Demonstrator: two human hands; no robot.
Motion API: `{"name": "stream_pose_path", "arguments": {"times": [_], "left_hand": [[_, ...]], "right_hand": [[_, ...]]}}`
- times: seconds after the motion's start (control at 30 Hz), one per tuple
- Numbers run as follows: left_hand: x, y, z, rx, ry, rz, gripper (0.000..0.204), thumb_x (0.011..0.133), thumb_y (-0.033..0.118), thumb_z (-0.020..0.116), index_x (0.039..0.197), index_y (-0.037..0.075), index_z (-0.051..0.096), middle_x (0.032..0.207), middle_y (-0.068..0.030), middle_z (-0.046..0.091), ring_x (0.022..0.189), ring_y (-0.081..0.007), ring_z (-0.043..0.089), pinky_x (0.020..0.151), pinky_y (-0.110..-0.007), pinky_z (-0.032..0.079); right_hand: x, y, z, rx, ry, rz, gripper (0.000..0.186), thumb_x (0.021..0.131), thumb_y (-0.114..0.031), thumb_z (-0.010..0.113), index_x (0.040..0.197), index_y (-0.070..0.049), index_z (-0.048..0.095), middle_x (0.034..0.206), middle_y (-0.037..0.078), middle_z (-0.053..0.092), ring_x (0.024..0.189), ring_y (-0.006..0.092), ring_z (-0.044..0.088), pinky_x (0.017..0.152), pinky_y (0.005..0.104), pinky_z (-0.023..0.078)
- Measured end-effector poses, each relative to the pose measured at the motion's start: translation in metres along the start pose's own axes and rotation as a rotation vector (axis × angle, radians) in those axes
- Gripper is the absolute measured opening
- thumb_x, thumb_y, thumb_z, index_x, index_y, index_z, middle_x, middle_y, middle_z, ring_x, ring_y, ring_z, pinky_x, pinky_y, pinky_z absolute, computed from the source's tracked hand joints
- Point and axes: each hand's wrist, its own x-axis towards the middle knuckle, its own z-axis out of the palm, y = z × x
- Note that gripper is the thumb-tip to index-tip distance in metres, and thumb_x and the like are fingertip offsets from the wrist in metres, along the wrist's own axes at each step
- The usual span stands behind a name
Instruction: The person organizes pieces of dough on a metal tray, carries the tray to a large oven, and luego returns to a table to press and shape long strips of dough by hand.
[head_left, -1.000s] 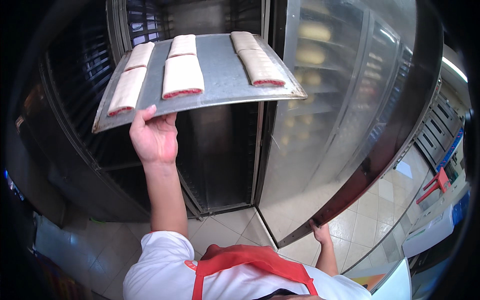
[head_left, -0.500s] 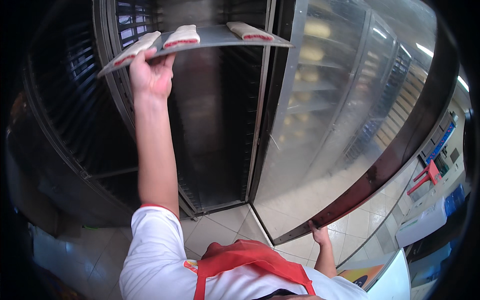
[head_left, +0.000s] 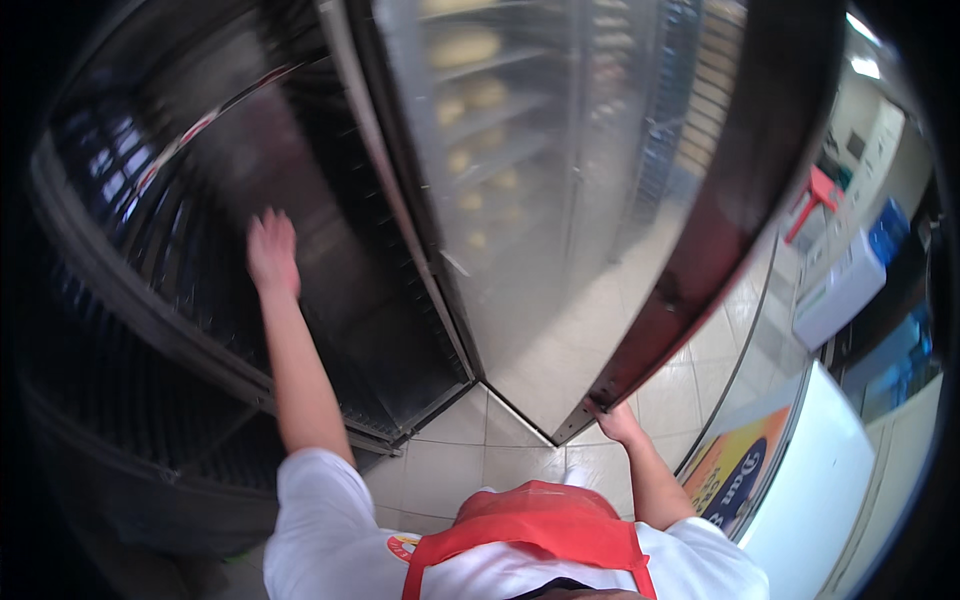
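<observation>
My left hand (head_left: 273, 252) is inside a tall metal cabinet, its fingers stretched out with nothing in them. Higher up, a tray (head_left: 245, 94) sits in the cabinet, seen almost edge-on and apart from the hand. A pale dough strip with red filling (head_left: 198, 128) shows along the tray's front edge; the rest of the tray's load is hard to make out. At the lower right, my right hand (head_left: 617, 421) is closed around the dark edge of the cabinet's open door (head_left: 690, 290).
Slotted side rails (head_left: 415, 300) line the cabinet. The clear door panel shows shelves with round pale dough pieces (head_left: 468, 100). A white chest freezer (head_left: 815, 480) stands at the right, with a red stool (head_left: 815, 200) farther back. Tiled floor (head_left: 445, 470) lies below.
The tray of filled dough strips has gone from my left hand into the cabinet. That hand has let go and dropped lower. My right hand still grips the door; the view has shifted right.
</observation>
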Motion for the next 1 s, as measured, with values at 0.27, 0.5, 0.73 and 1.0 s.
{"name": "stream_pose_path", "arguments": {"times": [0.27,0.5,0.73,1.0], "left_hand": [[-0.379,-0.242,-0.21,0.737,0.161,-0.877,0.035,0.105,0.026,0.066,0.132,0.004,0.063,0.121,-0.0119,0.071,0.113,-0.0261,0.067,0.101,-0.038,0.055],[-0.628,-0.286,-0.15,1.537,-0.579,-1.646,0.044,0.1,0.031,0.062,0.133,0.003,0.068,0.124,-0.0192,0.073,0.112,-0.0313,0.07,0.093,-0.043,0.058],[-0.627,-0.452,-0.053,1.531,-1.132,-1.529,0.049,0.096,0.033,0.059,0.135,0.006,0.069,0.123,-0.0202,0.073,0.111,-0.0329,0.07,0.086,-0.049,0.061],[-0.467,-0.839,0.17,1.656,-0.905,-1.158,0.053,0.087,0.039,0.071,0.122,0.0,0.076,0.129,-0.0252,0.072,0.121,-0.0402,0.069,0.104,-0.045,0.055]], "right_hand": [[-0.015,0.009,-0.025,0.263,-0.417,-0.418,0.091,0.088,-0.044,0.085,0.158,-0.005,0.042,0.148,0.023,0.057,0.127,0.0389,0.063,0.108,0.0446,0.051],[-0.016,0.198,-0.187,0.23,-0.255,0.173,0.082,0.092,-0.035,0.084,0.158,-0.003,0.047,0.146,0.018,0.061,0.119,0.0288,0.066,0.099,0.0411,0.057],[0.098,0.296,-0.377,0.258,0.032,0.288,0.056,0.101,-0.023,0.074,0.15,-0.001,0.056,0.135,0.015,0.069,0.107,0.0182,0.068,0.096,0.0337,0.055],[0.151,0.531,-0.596,-0.111,0.138,0.534,0.054,0.101,-0.026,0.072,0.146,0.0,0.059,0.123,0.013,0.072,0.104,0.0175,0.066,0.091,0.0342,0.054]]}}
